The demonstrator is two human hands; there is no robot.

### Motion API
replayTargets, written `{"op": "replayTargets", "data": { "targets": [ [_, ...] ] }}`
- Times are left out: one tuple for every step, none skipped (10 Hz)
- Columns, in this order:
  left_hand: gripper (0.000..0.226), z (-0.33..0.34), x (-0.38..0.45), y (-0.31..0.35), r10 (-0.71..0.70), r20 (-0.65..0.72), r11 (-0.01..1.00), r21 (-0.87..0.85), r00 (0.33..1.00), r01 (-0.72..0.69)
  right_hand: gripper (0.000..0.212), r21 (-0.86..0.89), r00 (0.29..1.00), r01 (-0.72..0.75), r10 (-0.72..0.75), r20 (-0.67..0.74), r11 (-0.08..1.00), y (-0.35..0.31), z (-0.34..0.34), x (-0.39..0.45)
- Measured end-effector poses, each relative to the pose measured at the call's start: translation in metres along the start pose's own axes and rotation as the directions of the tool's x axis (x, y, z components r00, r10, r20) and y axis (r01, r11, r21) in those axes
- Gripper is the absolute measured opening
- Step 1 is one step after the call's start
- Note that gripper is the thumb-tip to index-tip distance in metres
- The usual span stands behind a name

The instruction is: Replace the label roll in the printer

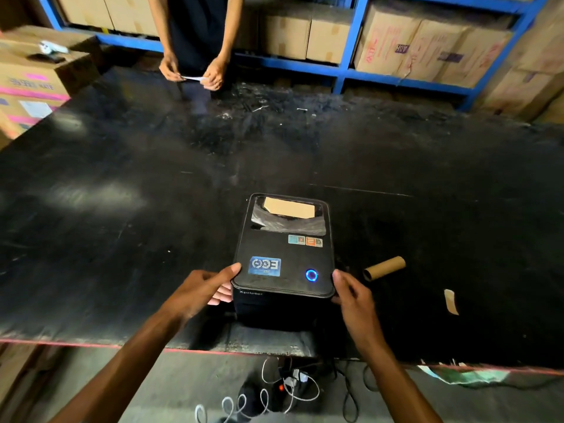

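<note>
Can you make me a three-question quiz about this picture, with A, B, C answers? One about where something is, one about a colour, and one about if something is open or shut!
1. Where is the empty cardboard tube?
A. On the table, right of the printer
B. On top of the printer
C. On the floor

2. What colour is the glowing ring on the printer?
A. Red
B. Blue
C. Green

3. How is the printer lid?
A. Taken off
B. Flipped wide open
C. Down, with a hand at each front corner

Answers:
1. A, the tube lies on the black table beside the printer.
2. B, the ring shines blue.
3. C, the lid sits flat on the body, with the left hand and right hand at its front corners.
</note>
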State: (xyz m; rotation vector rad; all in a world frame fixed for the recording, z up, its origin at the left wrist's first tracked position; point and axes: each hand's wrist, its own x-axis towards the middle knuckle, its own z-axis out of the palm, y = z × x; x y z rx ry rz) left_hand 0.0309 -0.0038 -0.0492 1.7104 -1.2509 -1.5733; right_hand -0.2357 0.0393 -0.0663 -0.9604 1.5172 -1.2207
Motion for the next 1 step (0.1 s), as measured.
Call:
{"op": "replayTargets", "data": {
  "targets": [
    [0.047, 0.0123, -0.0203, -0.0187, 0.015, -0.150, 0.996, -0.084, 0.989, -0.028, 0.021, -0.010, 0.996, -0.067, 0.066, -0.054, 0.998, 0.0184, -0.0155, -0.0212]
  ]
}}
